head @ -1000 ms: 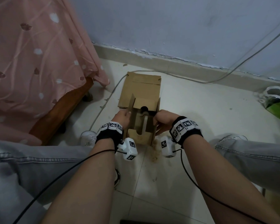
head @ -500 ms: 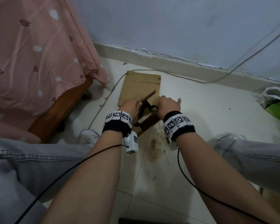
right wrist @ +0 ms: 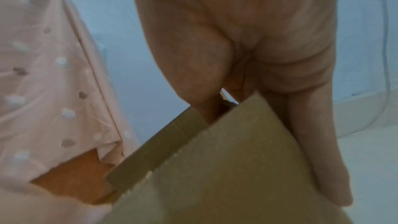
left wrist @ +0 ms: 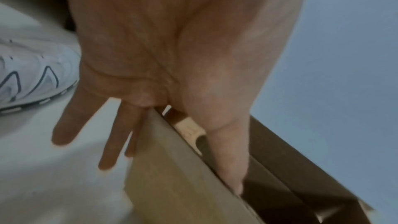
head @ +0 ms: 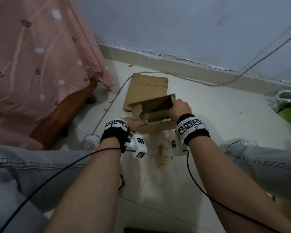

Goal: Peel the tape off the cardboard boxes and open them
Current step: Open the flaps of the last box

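Observation:
A small brown cardboard box [head: 155,127] is held a little above the tiled floor, open side up, with one flap [head: 151,102] standing up at the back. My left hand [head: 135,123] pinches its near left wall: the thumb [left wrist: 228,159] lies inside along the wall [left wrist: 172,185], and the straight fingers [left wrist: 109,142] are outside. My right hand [head: 180,109] grips the box's right end, with a panel [right wrist: 226,168] held between thumb and a finger [right wrist: 312,142]. A flattened cardboard box [head: 146,86] lies on the floor behind.
A bed with a pink sheet [head: 40,64] and wooden frame [head: 62,118] stands at the left. A white cable [head: 183,78] runs along the wall base. A green bag [head: 289,108] sits at the right. White shoes [head: 91,142] and a brown stain [head: 161,153] are below the box.
The box stood upright on the floor between both hands. It has been lifted and turned so its long side runs left to right, and both hands have shifted to its ends.

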`<action>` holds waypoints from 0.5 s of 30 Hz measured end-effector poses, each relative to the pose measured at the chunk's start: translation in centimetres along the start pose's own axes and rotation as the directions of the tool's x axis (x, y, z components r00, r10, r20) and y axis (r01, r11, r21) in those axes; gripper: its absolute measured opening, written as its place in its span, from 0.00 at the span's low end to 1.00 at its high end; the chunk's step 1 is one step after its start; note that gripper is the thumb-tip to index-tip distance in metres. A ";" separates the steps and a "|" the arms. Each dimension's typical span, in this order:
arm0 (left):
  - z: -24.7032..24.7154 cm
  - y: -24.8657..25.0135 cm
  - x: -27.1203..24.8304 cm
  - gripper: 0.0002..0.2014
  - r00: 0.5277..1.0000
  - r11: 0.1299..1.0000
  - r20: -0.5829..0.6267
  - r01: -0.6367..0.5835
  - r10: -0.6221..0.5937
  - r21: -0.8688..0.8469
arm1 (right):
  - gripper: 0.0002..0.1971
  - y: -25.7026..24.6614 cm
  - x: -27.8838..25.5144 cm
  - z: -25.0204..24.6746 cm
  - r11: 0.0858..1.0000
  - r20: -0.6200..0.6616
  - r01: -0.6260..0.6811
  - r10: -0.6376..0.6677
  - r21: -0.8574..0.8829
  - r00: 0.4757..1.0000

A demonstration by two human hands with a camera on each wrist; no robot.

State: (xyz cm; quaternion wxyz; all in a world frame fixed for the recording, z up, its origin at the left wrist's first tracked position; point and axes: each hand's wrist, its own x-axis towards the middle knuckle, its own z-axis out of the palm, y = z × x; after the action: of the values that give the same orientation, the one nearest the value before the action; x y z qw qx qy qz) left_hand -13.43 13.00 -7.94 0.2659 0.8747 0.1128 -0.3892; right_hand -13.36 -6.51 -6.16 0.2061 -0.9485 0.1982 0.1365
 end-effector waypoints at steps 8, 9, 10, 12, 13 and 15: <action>1.5 -0.5 1.2 0.22 0.976 0.995 -0.213 0.018 -0.039 -0.101 | 0.09 -0.2 -0.1 0.3 0.996 0.156 -0.023 0.009 0.090 0.988; 1.6 -0.7 1.2 0.22 0.975 0.993 -0.216 0.017 -0.042 -0.117 | 0.09 -0.1 -0.1 0.3 0.995 0.172 -0.031 0.014 0.095 0.985; 1.7 -0.9 1.2 0.22 0.975 0.991 -0.214 0.026 -0.054 -0.130 | 0.09 0.0 -0.1 0.3 0.994 0.177 -0.032 0.014 0.101 0.984; 1.8 -1.0 1.3 0.22 0.974 0.989 -0.220 0.022 -0.054 -0.148 | 0.09 0.1 -0.1 0.5 0.993 0.180 -0.036 0.015 0.113 0.984; 1.8 -1.0 1.3 0.22 0.970 0.990 -0.237 0.014 -0.046 -0.138 | 0.10 0.1 -0.1 0.6 0.993 0.176 -0.034 0.014 0.113 0.984; 1.9 -0.9 1.6 0.20 0.960 0.994 -0.276 0.012 -0.042 -0.108 | 0.10 0.0 -0.2 0.9 0.995 0.158 -0.028 0.013 0.093 0.987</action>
State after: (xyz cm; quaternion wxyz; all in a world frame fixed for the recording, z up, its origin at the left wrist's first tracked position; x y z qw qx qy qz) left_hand -13.83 12.67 -10.49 0.2879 0.9038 0.1814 -0.2595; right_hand -13.69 -6.10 -6.91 0.2644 -0.9219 0.1972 0.2033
